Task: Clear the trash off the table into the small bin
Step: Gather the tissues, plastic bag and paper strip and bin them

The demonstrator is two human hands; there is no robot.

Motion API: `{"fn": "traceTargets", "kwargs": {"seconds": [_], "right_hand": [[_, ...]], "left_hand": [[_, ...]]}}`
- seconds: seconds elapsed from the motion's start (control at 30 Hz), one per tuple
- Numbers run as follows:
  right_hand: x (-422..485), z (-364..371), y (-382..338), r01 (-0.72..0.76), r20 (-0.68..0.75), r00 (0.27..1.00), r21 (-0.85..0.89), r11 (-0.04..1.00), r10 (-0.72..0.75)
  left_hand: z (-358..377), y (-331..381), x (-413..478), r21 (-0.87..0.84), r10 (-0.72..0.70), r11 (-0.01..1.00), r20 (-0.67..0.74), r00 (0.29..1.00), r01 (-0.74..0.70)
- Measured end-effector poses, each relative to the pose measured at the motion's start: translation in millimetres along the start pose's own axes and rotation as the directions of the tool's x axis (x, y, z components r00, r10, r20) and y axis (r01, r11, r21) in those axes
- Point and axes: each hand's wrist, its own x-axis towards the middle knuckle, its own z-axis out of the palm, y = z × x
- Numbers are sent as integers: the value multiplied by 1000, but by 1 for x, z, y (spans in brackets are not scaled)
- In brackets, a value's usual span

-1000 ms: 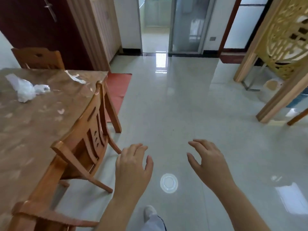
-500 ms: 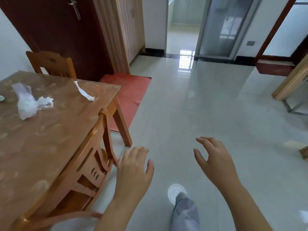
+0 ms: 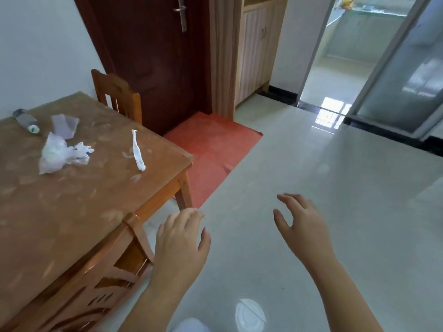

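The wooden table (image 3: 79, 212) fills the left side. On it lie a crumpled clear plastic bag (image 3: 56, 155), a twisted white wrapper strip (image 3: 137, 150), a flat clear plastic piece (image 3: 64, 123) and an empty plastic bottle (image 3: 26, 121) on its side at the far left. My left hand (image 3: 181, 245) hovers over the floor beside the table's near corner, fingers relaxed, holding nothing. My right hand (image 3: 300, 226) is held out to its right, fingers spread, empty too. No bin is in view.
One wooden chair (image 3: 115, 279) is pushed in at the table's near side, another chair (image 3: 115, 92) at the far end. A red mat (image 3: 213, 149) lies before a dark door (image 3: 153, 58). Pale tiled floor (image 3: 323, 188) stretches right toward a glass sliding door (image 3: 402, 68).
The view has swung left and closer to the table, bringing the bottle and flat plastic piece into sight. Both hands stay empty in front of me.
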Motion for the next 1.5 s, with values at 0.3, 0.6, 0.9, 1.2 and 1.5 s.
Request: {"fn": "traceTargets", "kwargs": {"seconds": [0.3,0.6,0.9,1.2,1.5], "right_hand": [[121,99,-58,222,195,954,52,974,-228],[236,201,-167,436,355,812,159,886,-464],[290,302,-226,519,532,636,242,820,-559],[346,400,-252,474,744,441,282,834,-502],[353,443,-272,492,806,363,260,831,-467]], "left_hand": [[14,-87,101,20,-197,979,-170,966,203],[-9,-201,169,33,-398,907,-267,878,421],[-11,-257,160,52,-608,750,-342,717,660],[-6,-266,181,41,-754,553,-401,521,832],[1,-282,204,-1,-827,424,-408,387,906]]}}
